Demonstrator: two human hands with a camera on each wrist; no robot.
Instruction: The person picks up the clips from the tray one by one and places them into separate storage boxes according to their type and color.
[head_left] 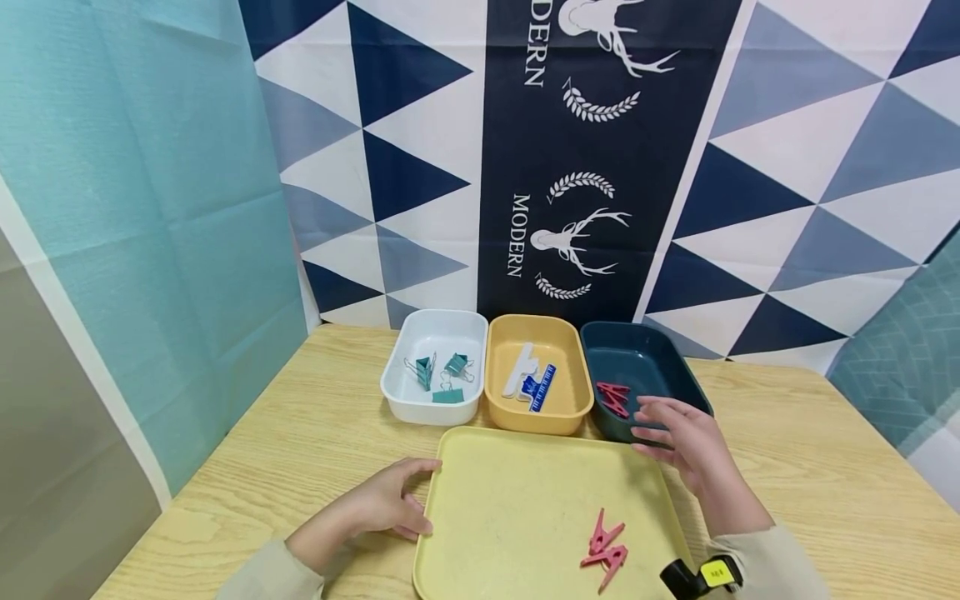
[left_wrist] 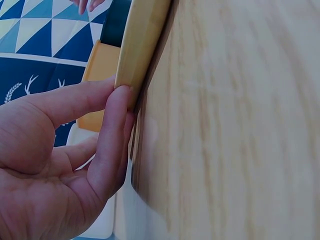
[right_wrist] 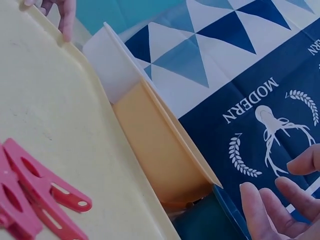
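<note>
My left hand (head_left: 386,502) grips the left rim of a pale yellow tray (head_left: 517,492), its thumb and fingers at the edge in the left wrist view. Over the near side of a dark teal bin (head_left: 630,358) hovers my right hand (head_left: 690,442), fingers loosely bent and nothing held. Red clothespins (head_left: 613,398) lie inside that bin, below and left of the right fingers. Two more clothespins (head_left: 604,550) lie touching on the tray's right part; they also show large in the right wrist view.
Beside the teal bin stand a yellow bin (head_left: 573,392) with a white clip (head_left: 517,371) and a blue clip (head_left: 542,387), and a white bin (head_left: 397,400) with teal binder clips (head_left: 447,396). A patterned cloth (head_left: 420,167) hangs behind the wooden table (head_left: 300,417).
</note>
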